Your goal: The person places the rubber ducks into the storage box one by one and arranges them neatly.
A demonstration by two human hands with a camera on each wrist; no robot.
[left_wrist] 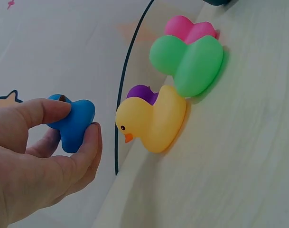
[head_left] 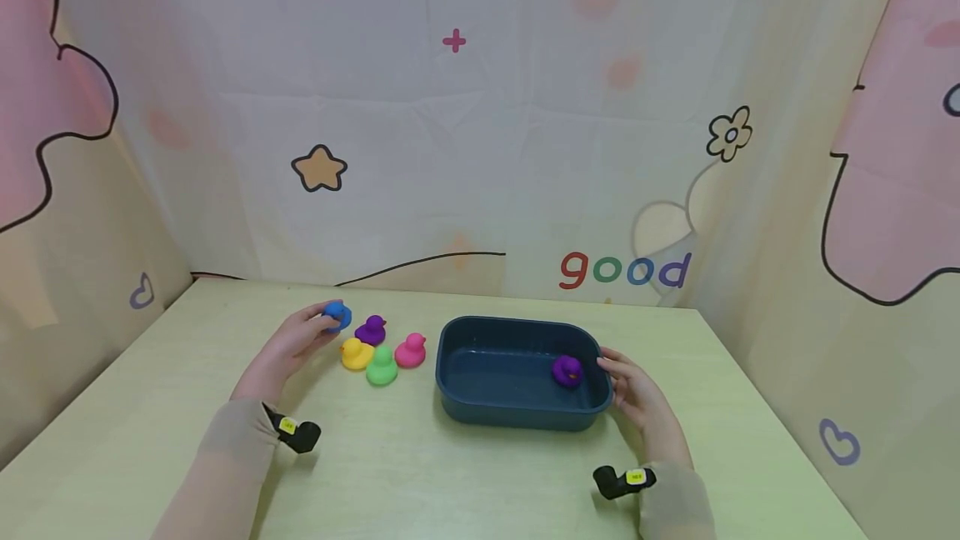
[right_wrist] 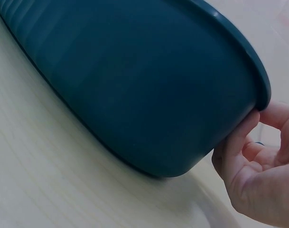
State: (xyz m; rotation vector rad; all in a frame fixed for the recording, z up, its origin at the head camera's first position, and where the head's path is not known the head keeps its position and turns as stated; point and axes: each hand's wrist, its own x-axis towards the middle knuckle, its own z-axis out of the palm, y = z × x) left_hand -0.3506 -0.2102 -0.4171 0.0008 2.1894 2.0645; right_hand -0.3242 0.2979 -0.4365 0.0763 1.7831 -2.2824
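My left hand pinches a small blue rubber duck between thumb and fingers, raised at the left of the table. Close to it sit a yellow duck, a purple duck, a green duck and a pink duck. Right of these stands a dark blue rectangular basin; a second purple duck lies inside, towards its right end. My right hand grips the basin's right end at the rim, fingers tucked against the outer wall in the right wrist view.
A pale wooden table bears everything. Behind it and at both sides hangs a printed cloth with a star, a flower and the word "good". Each wrist wears a black camera strap.
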